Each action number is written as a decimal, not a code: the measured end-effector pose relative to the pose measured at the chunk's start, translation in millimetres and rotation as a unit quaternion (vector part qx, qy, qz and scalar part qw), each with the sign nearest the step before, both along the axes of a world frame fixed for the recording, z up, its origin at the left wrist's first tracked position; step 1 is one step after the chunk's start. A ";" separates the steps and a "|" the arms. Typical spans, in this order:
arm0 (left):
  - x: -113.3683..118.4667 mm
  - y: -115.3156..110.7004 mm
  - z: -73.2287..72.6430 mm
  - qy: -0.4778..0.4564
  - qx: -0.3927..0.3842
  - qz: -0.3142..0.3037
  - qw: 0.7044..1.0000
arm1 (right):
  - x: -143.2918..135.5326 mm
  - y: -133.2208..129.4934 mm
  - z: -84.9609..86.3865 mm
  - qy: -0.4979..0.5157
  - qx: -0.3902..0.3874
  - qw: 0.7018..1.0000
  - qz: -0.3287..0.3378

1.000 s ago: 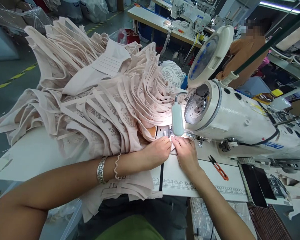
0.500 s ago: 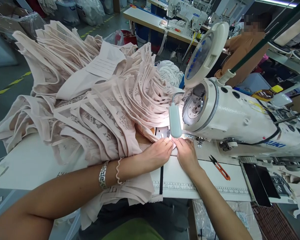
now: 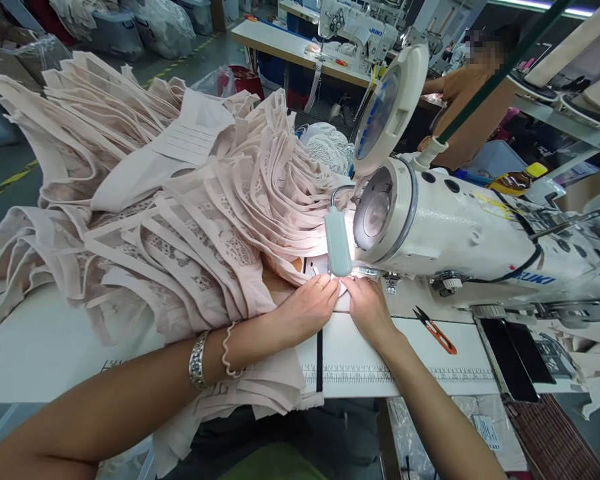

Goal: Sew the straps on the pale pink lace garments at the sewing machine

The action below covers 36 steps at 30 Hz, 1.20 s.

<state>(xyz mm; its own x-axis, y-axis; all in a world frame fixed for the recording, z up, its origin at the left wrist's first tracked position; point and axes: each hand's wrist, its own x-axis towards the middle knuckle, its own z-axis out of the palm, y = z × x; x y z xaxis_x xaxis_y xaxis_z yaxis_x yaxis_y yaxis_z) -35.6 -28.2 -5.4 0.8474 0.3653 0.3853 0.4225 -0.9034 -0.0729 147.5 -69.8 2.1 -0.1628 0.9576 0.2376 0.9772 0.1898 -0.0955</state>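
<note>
Hands (image 3: 311,305) on pink fabric (image 3: 343,288), long axis hidden

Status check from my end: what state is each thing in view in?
Left hand: closed on pale fabric
Right hand: fingers closed at the same fabric
Sewing machine's round cover: swung open
Small lamp: lit
Snips: blades apart
Garments: heaped
Bottle: capped

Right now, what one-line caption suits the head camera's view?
Left hand and right hand hold pale cloth at a sewing machine, garments heaped left, orange snips right.
</note>
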 end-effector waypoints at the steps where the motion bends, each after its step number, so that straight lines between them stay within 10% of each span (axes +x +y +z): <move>1: -0.2 0.2 1.0 0.001 0.000 -0.001 1.000 | -0.1 0.6 1.6 0.003 -0.013 1.000 -0.002; 36: -1.5 6.0 -1.4 -0.014 -0.019 0.007 1.000 | -4.7 3.1 7.5 0.012 -0.048 0.999 -0.022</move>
